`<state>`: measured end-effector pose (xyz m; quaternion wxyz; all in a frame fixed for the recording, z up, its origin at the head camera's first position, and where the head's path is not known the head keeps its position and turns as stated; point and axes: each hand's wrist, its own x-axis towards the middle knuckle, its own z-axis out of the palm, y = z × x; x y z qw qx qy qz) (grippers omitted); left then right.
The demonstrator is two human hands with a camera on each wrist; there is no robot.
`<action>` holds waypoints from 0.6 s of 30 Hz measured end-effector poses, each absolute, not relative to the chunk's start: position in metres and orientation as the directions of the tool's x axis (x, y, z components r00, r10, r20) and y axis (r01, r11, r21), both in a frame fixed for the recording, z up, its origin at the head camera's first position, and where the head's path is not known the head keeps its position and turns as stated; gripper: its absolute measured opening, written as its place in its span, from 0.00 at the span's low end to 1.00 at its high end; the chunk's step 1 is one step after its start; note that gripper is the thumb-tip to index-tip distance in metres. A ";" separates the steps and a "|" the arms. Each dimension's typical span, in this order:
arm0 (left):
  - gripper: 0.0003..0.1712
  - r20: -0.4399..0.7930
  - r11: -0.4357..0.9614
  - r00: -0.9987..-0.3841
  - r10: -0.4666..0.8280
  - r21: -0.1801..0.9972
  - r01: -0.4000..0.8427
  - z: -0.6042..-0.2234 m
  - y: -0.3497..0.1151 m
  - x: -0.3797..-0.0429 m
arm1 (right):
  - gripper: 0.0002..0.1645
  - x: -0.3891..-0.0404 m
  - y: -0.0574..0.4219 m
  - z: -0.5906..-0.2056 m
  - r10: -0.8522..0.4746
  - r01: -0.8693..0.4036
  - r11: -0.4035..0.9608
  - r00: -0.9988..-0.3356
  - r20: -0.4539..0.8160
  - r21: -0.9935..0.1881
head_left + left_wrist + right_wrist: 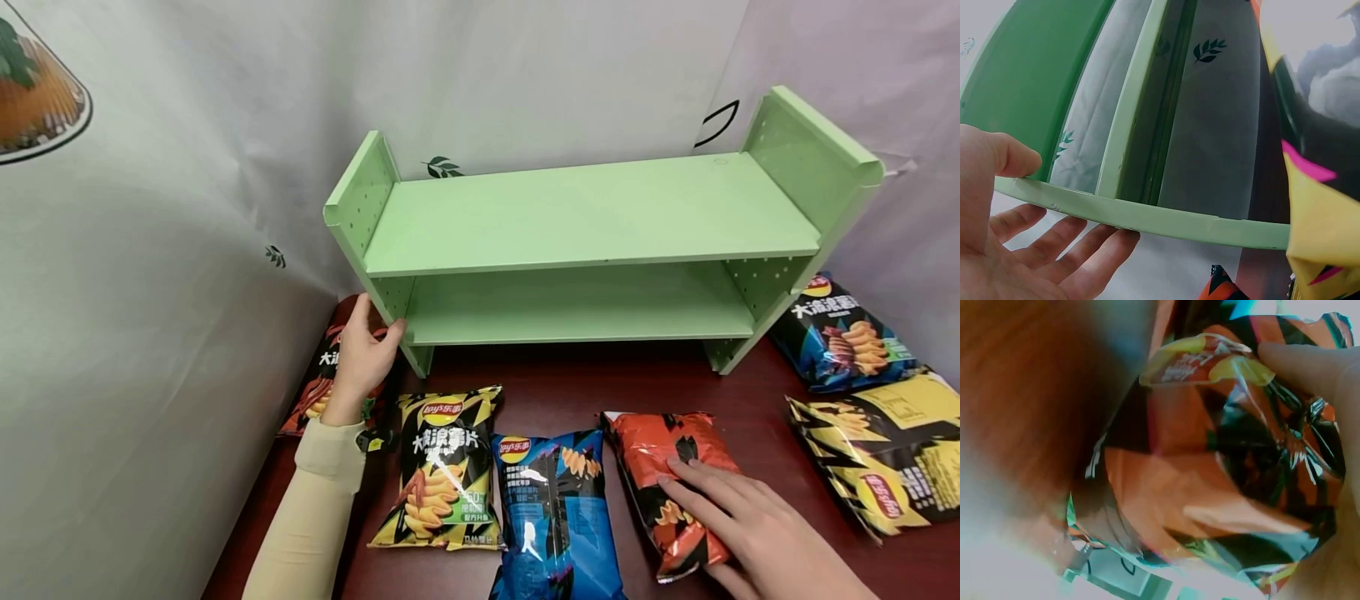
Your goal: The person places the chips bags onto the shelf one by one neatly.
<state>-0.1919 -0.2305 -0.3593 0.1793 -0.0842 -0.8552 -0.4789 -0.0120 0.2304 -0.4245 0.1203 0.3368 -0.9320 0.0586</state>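
Observation:
My left hand (366, 354) grips the left side panel of a two-tier green shelf (592, 217). In the left wrist view the thumb lies on the inner side of the panel edge (1197, 230) and the fingers on the outer side. At the lower right of the head view, my right hand (757, 521) holds a red bag of chips (693, 450), fingers across its face and thumb by its lower edge. That bag's crinkled orange-red and black wrapper (1172, 481) fills much of the right wrist view, where one finger lies along it.
Between the hands lie a yellow-black chip bag (442, 475) and a blue one (555, 508). Behind my left forearm is another red bag (311, 392). Right of the shelf sit a dark blue bag (847, 337) and a yellow bag (885, 450). White curtains (225, 250) hang around the dark table.

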 end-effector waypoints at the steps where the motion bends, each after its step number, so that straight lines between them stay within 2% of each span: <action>1: 0.28 0.388 0.526 -0.921 -0.028 0.790 0.316 -0.359 -0.231 -0.192 | 0.45 -0.013 0.231 -0.422 -0.607 -0.637 0.770 -0.751 0.260 -0.042; 6: 0.28 0.388 0.520 -0.921 -0.027 0.793 0.318 -0.360 -0.231 -0.192 | 0.44 -0.018 0.236 -0.412 -0.574 -0.614 0.779 -0.780 0.247 -0.129; 12: 0.28 0.386 0.522 -0.922 -0.029 0.792 0.316 -0.360 -0.231 -0.192 | 0.56 -0.024 0.246 -0.401 -0.536 -0.597 0.772 -0.796 0.282 -0.218; 18: 0.28 0.387 0.518 -0.922 -0.027 0.794 0.318 -0.360 -0.230 -0.193 | 0.51 -0.030 0.254 -0.393 -0.497 -0.601 0.720 -0.795 0.346 -0.347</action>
